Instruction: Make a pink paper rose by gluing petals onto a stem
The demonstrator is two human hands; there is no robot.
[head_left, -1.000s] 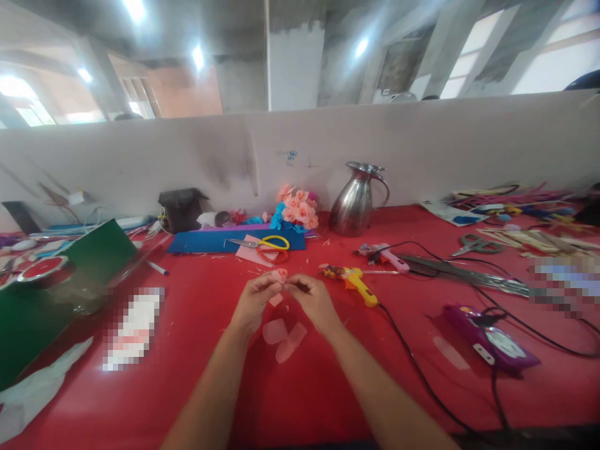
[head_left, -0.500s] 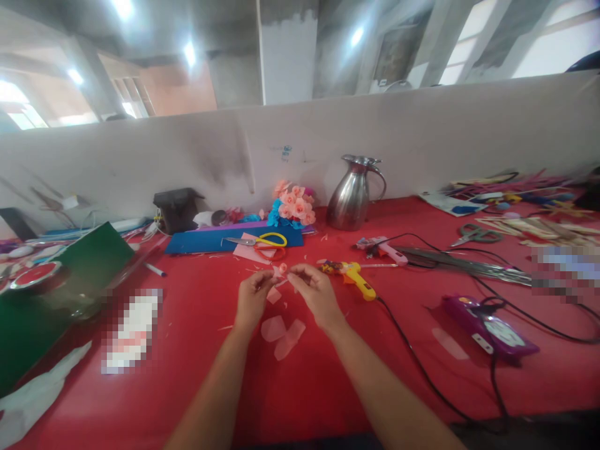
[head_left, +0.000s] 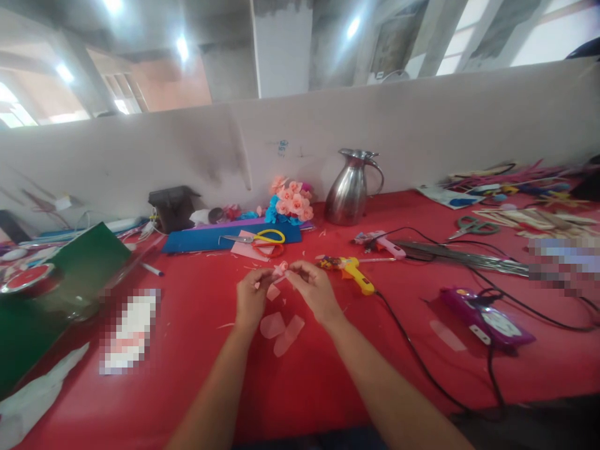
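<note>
A small pink paper flower [head_left: 280,269] is held between my two hands above the red table [head_left: 187,387]. My left hand [head_left: 252,297] has its fingers closed on the flower from the left. From the right, my right hand [head_left: 312,289] pinches at the flower's edge, thumb and forefinger together. Loose pale pink paper petals [head_left: 289,335] lie on the table below my hands. Just beyond sit scissors [head_left: 265,237] with yellow and orange handles, on a pink paper piece. A yellow glue gun [head_left: 359,277] lies right of my right hand.
Behind stands a bunch of peach paper flowers [head_left: 293,201] beside a steel jug [head_left: 347,187]. A pink glue gun [head_left: 387,244] and a purple power strip [head_left: 487,322] lie right, with black cables across the table. Green board [head_left: 100,247] leans at left.
The view has shifted slightly, so everything sits a little higher and further left. Both hands stay on the flower, with the right fingers slightly closer against it.
</note>
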